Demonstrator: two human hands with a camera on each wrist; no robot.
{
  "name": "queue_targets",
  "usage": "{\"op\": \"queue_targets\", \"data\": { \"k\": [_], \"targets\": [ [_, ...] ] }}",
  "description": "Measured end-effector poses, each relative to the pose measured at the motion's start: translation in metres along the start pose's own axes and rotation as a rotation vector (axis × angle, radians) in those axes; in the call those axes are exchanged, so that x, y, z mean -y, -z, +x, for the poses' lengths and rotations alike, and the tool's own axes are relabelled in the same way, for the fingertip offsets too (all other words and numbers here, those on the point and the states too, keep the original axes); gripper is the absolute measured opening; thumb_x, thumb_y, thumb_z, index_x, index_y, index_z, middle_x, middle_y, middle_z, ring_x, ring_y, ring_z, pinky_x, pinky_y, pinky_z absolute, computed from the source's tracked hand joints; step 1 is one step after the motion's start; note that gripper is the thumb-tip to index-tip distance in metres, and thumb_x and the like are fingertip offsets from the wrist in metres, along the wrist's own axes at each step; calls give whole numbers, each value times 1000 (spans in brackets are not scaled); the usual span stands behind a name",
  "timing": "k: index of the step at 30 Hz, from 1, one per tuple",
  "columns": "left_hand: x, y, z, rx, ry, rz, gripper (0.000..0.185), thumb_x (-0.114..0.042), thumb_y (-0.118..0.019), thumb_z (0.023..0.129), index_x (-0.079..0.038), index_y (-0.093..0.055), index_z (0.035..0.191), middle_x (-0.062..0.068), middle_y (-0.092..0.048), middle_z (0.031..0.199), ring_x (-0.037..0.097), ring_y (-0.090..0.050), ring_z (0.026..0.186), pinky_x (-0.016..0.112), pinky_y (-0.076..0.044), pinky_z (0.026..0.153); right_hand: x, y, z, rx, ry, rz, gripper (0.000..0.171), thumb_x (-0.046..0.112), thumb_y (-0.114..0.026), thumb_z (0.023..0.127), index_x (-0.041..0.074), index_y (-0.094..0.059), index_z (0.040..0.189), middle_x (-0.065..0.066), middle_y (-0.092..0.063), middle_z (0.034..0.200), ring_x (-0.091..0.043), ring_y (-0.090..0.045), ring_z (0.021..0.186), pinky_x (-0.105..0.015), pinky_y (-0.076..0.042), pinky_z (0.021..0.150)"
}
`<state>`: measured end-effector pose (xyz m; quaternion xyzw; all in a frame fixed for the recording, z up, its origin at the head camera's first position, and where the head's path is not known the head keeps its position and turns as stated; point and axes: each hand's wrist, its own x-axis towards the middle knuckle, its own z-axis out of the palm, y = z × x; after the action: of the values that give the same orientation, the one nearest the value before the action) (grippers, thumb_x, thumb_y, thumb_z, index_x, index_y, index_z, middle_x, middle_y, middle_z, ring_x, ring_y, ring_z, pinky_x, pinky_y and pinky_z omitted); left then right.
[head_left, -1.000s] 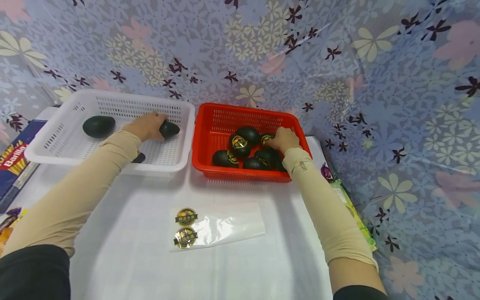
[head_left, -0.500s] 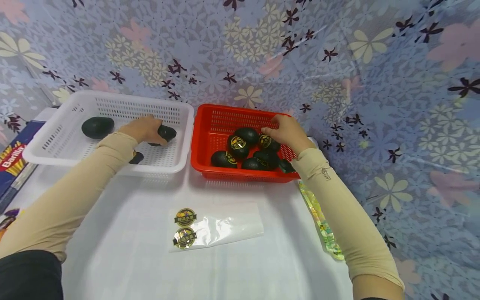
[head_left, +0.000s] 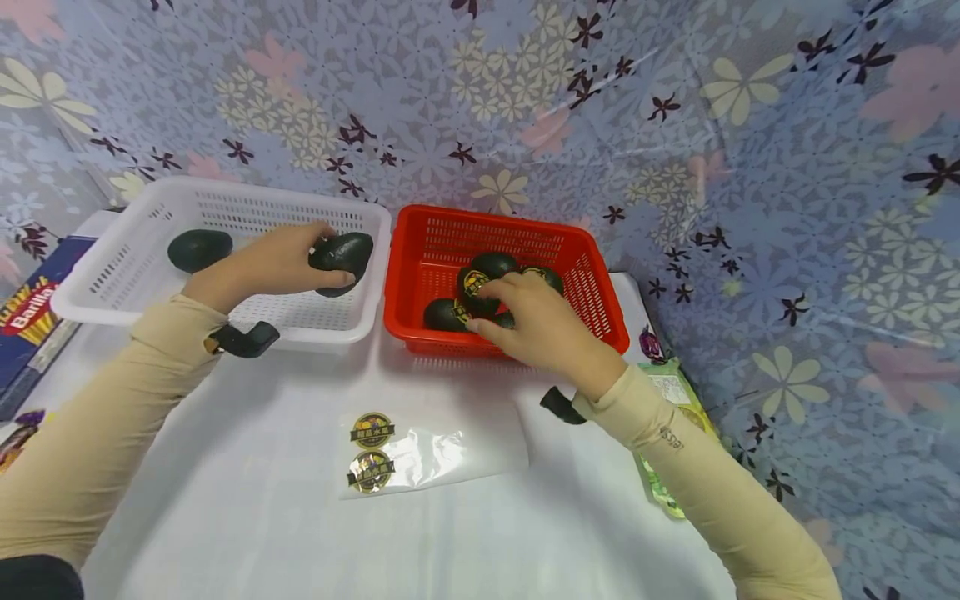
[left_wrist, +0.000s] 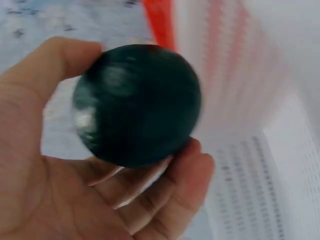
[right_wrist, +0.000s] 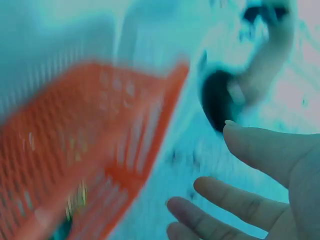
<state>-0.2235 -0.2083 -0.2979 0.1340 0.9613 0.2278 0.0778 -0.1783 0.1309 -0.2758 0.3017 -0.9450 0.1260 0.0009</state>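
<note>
In the head view my left hand (head_left: pixel 285 258) grips a dark green avocado (head_left: pixel 347 250) over the right end of the white basket (head_left: pixel 97 275). Up close in the left wrist view, thumb and fingers curl round this avocado (left_wrist: pixel 140 105). My right hand (head_left: pixel 543 325) is over the front of the red basket (head_left: pixel 592 304), its fingers spread and nothing held. Beneath and beside that hand lie several avocados (head_left: pixel 444 315), some with round black-and-gold stickers, partly hidden by it. The right wrist view has the red basket (right_wrist: pixel 125 125) blurred beside my open fingers (right_wrist: pixel 235 200).
Another avocado (head_left: pixel 199 250) lies in the white basket's left part. In front of the baskets is a clear sheet (head_left: pixel 457 454) with two round stickers (head_left: pixel 372 431). A Barilla box (head_left: pixel 30 312) stands at the left edge, and a green packet (head_left: pixel 663 383) lies at the right.
My left hand has lifted the avocado from the white basket's floor. My right hand has left the red basket's right side and moved left and toward me, with nothing in it.
</note>
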Motion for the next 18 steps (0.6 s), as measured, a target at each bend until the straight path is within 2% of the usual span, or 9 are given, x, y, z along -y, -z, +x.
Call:
{"op": "queue_targets", "data": {
  "k": [4,8,11,14,18],
  "targets": [
    [-8,-2,-29,-78,-49,-96,72,-42,-68,91,-1,-44,146,24,-60,130,38,-58,113,53,-53,91,22,-28,-10,70,129,-23,38,35,-74,91,11,-71,120,-7,-70,117,-24,-59,107,-40,-54,93],
    [-15,-7,-52,-111,-134,-195,58,-32,-72,90,-8,-53,139,15,-67,115,28,-62,103,36,-55,80,34,-63,-11,198,189,46,36,33,-75,91,10,-71,118,-6,-72,112,-21,-59,104,-38,-53,91],
    [-19,-14,-64,-73,-174,-262,52,-28,-73,90,-11,-56,136,9,-69,107,22,-62,96,27,-54,74,38,-89,-8,285,206,108,35,30,-75,90,9,-71,117,-6,-73,105,-21,-62,100,-35,-53,90],
    [-21,-21,-72,-6,-179,-296,51,-29,-73,90,-13,-56,135,6,-70,106,19,-60,93,26,-54,72,40,-111,-3,344,238,113,35,29,-78,88,12,-71,118,-3,-72,100,-17,-63,95,-29,-52,85],
    [-20,-30,-79,56,-181,-321,52,-29,-74,89,-13,-57,135,5,-69,107,18,-60,92,27,-55,73,41,-130,3,356,299,59,37,26,-79,86,17,-70,120,2,-70,101,-12,-61,93,-24,-51,82]
  ]
}}
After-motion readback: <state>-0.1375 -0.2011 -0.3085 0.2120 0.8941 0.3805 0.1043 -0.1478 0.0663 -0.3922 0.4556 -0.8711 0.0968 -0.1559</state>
